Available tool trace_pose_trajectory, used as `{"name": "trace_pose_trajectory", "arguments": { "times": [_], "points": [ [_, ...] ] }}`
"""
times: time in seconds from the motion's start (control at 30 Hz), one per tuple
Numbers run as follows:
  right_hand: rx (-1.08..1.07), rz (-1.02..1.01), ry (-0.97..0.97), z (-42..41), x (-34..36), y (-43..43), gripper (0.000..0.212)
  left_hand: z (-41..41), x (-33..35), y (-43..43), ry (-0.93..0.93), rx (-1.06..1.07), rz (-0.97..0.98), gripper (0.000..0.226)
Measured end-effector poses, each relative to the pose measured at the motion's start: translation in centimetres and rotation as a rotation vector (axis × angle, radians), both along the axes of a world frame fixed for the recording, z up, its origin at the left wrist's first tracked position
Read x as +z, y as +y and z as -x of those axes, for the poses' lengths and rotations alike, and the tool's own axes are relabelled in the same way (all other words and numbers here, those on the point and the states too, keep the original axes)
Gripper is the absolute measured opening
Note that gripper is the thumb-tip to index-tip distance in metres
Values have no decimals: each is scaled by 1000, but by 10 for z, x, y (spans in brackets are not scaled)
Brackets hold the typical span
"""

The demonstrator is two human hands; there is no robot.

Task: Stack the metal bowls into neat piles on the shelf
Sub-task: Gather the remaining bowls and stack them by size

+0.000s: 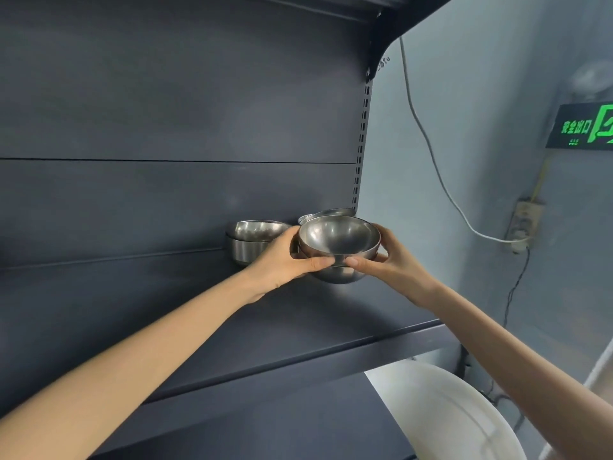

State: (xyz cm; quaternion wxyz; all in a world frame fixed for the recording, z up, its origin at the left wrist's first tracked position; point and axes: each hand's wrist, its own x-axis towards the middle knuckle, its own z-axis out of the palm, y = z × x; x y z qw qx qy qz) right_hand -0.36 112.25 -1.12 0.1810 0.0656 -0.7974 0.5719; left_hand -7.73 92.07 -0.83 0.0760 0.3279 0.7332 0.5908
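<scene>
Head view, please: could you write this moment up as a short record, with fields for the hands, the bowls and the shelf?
left hand: grips the held stack from its left side
right hand: grips the same stack from its right side
held stack: nested metal bowls, open side up; resting or lifted, cannot tell
second pile: two nested bowls, left of the held stack, by the back panel
rear bowls: tilted, mostly hidden behind the held stack
shelf: dark, carries the piles

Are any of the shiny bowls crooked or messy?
Yes. Behind the held pile that the left hand and right hand grip, the back bowls sit tilted, rims leaning, not nested flat. The left pile of two looks straight. Nothing looks spilled or dented.
</scene>
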Motion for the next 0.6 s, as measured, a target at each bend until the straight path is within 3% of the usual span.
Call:
{"name": "trace_pose_trajectory", "arguments": {
  "times": [0.27,0.43,0.6],
  "points": [
    [141,-16,5,0,11,-61,72,-9,6,-65,46,94,17,64],
    [189,-14,8,11,11,-109,56,-14,9,-120,22,173,15,113],
    [213,-3,14,17,11,-161,59,-22,12,-173,29,194,-12,73]
  ]
}}
